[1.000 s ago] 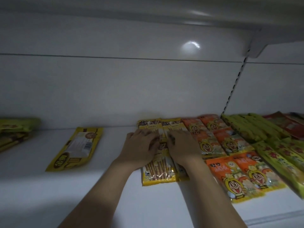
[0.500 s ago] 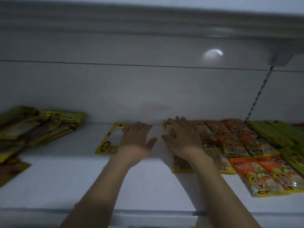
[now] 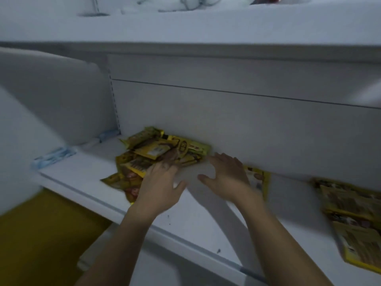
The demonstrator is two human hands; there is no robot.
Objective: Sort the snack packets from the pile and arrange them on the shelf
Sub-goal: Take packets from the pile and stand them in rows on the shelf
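A second ago both grips lay flat on a yellow packet further right along the shelf (image 3: 191,219). Now the view has swung left and both have travelled to its unsorted end, so that placement looks finished and the next pick is starting. Far to the left of the left grip (image 3: 162,182), pale blue tags (image 3: 53,157) sit on the shelf's edge strip, too blurred to read. Under its fingertips and just ahead of them lies the pile (image 3: 152,155): crinkled, glossy yellow-and-brown packets, flat and oblong, thrown across each other at all angles against the back wall. The left grip is open, fingers stretched onto the pile's near edge and thumb splayed; nothing looks pinched yet. The right grip (image 3: 225,174) is also open, fingers spread and palm down over bare shelf, holding nothing. Partly hidden behind its outer side lies a lone packet (image 3: 258,182), flat, yellow-bordered with a pale panel. Well to its right, a stack (image 3: 350,209) of similar yellow packets lies laid out and overlapping. The shelf is smooth, matte white, probably painted metal, lightly speckled with dirt.
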